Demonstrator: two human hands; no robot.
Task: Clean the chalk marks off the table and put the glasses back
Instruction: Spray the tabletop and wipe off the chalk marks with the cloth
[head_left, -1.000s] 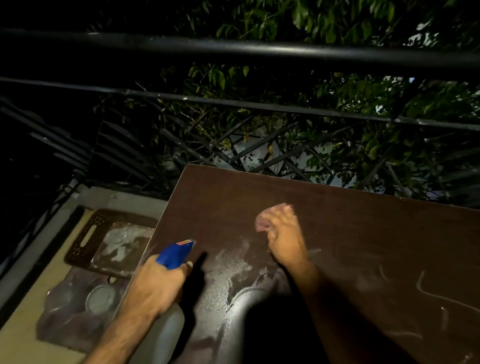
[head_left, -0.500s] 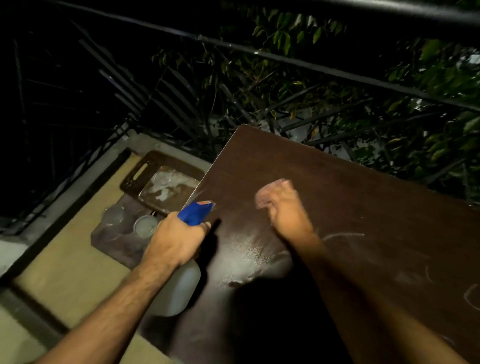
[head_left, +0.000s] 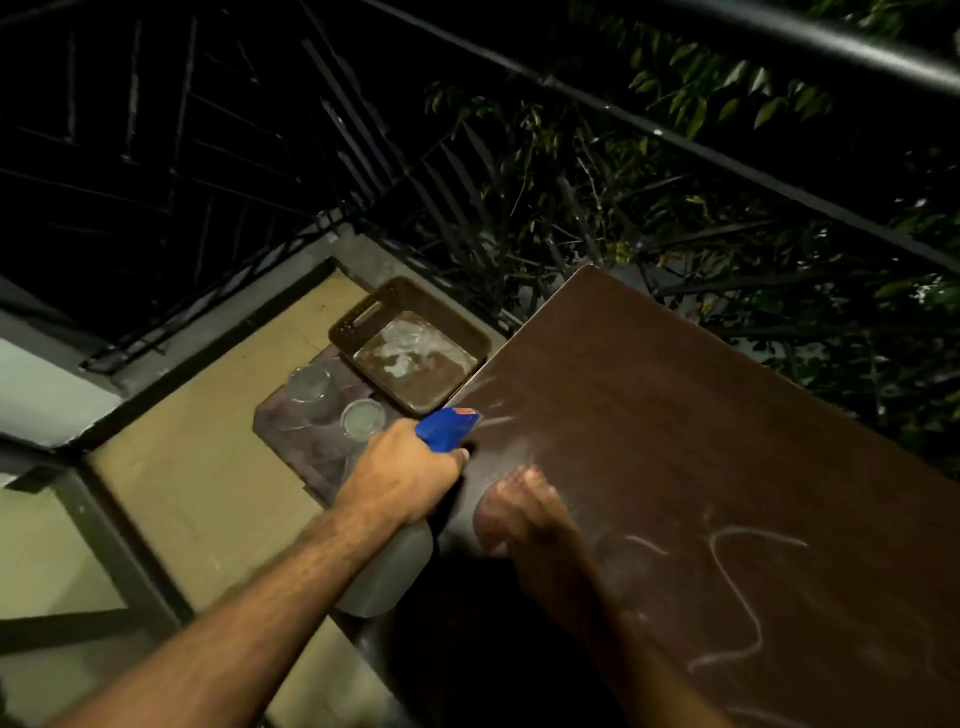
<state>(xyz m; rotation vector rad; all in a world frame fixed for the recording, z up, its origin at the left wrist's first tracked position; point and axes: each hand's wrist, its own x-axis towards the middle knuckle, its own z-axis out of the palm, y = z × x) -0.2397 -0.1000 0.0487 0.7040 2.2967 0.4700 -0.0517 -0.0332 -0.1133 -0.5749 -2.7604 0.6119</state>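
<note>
The brown table (head_left: 701, 415) carries white chalk marks (head_left: 727, 577) on its near right part and faint streaks near its left edge. My left hand (head_left: 405, 478) grips a spray bottle (head_left: 387, 571) by its blue head (head_left: 447, 427), held at the table's left edge. My right hand (head_left: 519, 512) lies on the tabletop just right of the bottle. It is motion-blurred, and the cloth under it is hardly visible. Two clear glasses (head_left: 310, 383) (head_left: 363, 419) stand on a dark mat (head_left: 311, 447) on the floor, left of the table.
A brown perforated tray (head_left: 363, 317) with white residue inside sits on the floor against the table's far left corner. A black metal railing (head_left: 675, 140) with leaves behind it runs round the balcony. Tan floor (head_left: 208, 493) stretches to the left.
The view has swung left and down. My right hand has slid back toward me and to the left across the table. My left hand still holds the bottle at the table's edge.
</note>
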